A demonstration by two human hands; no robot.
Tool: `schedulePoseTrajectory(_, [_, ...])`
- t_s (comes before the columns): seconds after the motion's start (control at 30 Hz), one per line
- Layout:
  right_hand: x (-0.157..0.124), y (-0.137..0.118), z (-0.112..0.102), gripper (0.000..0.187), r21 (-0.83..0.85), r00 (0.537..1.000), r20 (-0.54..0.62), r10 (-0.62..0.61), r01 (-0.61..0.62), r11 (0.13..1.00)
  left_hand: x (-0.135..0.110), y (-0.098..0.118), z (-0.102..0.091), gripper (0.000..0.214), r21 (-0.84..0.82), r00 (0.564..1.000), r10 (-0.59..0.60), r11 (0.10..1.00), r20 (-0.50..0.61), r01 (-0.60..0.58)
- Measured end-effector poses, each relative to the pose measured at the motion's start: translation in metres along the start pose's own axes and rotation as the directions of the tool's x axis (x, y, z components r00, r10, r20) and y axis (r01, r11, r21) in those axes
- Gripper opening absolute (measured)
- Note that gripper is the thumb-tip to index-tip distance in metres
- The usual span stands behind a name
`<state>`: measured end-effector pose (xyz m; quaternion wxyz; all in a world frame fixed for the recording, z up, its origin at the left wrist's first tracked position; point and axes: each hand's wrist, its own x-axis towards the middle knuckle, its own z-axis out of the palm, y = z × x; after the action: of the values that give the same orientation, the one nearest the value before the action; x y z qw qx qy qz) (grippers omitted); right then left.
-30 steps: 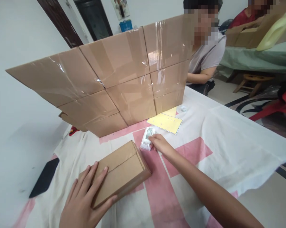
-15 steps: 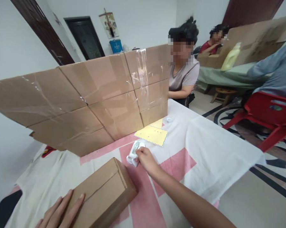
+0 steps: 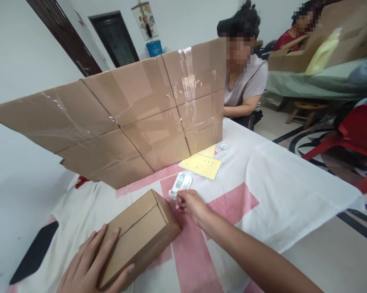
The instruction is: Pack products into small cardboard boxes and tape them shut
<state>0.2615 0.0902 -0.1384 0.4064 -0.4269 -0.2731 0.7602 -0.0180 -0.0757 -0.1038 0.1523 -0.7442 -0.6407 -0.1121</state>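
Apparently pinching finger and thumb together with the right hand (image 3: 193,205), right at the near end of the white tape dispenser (image 3: 181,182); cannot tell of anything caught between them. Resting the left hand (image 3: 90,258), spread and unclenched, over the near-left end of the cardboard box (image 3: 134,230), with thumb along its right top edge. Placed, both of them, on the cloth-covered table (image 3: 281,183): box nearer its left edge than its right, dispenser just past the box's far end.

Probably light and stiff, that box, prone to sliding or denting; best gripped across its width, by both long sides. Likely hard, slick plastic for the dispenser; best pinched at its flanks. Slanted, box and dispenser alike, with long axis running from near left to far right; box seam lengthwise.

Farther out, toward the table's far edge, yellow papers (image 3: 203,166) at the foot of a cardboard screen (image 3: 159,134).
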Motion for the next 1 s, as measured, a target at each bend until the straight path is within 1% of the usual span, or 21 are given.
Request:
schedulePoseTrajectory(0.1, [0.004,0.004,-0.002,0.015,-0.005,1.0,-0.016,-0.013,0.013,1.0,0.002,0.01,-0.007,0.076,-0.021,0.999,-0.043,0.999,-0.019,0.042])
schedulePoseTrajectory(0.2, [0.009,0.007,-0.004,0.015,-0.012,0.996,-0.029,-0.086,0.086,0.996,0.001,0.008,-0.008,0.078,-0.003,1.0,-0.025,1.0,-0.008,0.024])
schedulePoseTrajectory(0.27, [0.009,0.007,-0.005,0.013,0.006,0.994,-0.012,-0.112,0.112,0.994,-0.001,0.004,-0.006,0.081,0.011,1.0,-0.012,1.0,0.015,0.012])
schedulePoseTrajectory(0.37, [0.007,0.005,-0.005,0.017,0.059,0.995,0.048,-0.093,0.09,0.994,-0.002,0.001,-0.005,0.082,0.013,1.0,-0.018,1.0,0.021,0.018])
schedulePoseTrajectory(0.43, [0.006,0.004,-0.005,0.026,0.092,0.994,0.082,-0.068,0.06,0.994,-0.001,0.002,-0.005,0.082,0.016,1.0,-0.014,1.0,0.012,0.014])
schedulePoseTrajectory(0.5, [0.006,0.004,-0.005,0.046,0.106,0.995,0.091,-0.038,0.029,0.994,-0.001,0.004,-0.006,0.082,0.023,1.0,-0.011,1.0,0.002,0.011])
schedulePoseTrajectory(0.53, [0.006,0.005,-0.005,0.056,0.1,0.996,0.087,-0.028,0.019,0.995,0.0,0.005,-0.006,0.082,0.026,1.0,-0.011,1.0,0.001,0.011])
schedulePoseTrajectory(0.6, [0.008,0.007,-0.005,0.065,0.062,0.998,0.068,-0.016,0.012,0.998,0.0,0.006,-0.006,0.082,0.026,1.0,-0.012,1.0,-0.002,0.012])
schedulePoseTrajectory(0.73, [0.007,0.01,-0.004,0.07,-0.048,0.999,0.032,-0.036,0.037,0.998,-0.001,0.008,-0.007,0.081,0.021,1.0,-0.021,1.0,-0.01,0.021])
schedulePoseTrajectory(0.83, [0.004,0.01,-0.001,0.075,-0.098,0.997,-0.004,-0.082,0.081,0.992,-0.003,0.005,-0.005,0.083,0.013,0.999,-0.034,0.999,0.005,0.034])
schedulePoseTrajectory(0.93, [0.004,0.013,0.003,0.075,-0.095,0.988,-0.049,-0.15,0.145,0.985,-0.005,-0.004,0.0,0.085,0.018,1.0,-0.008,1.0,0.021,0.008])
schedulePoseTrajectory(1.0, [0.005,0.015,0.005,0.07,-0.077,0.976,-0.07,-0.206,0.2,0.977,-0.005,-0.009,0.005,0.086,0.014,1.0,0.015,1.0,0.005,-0.015])
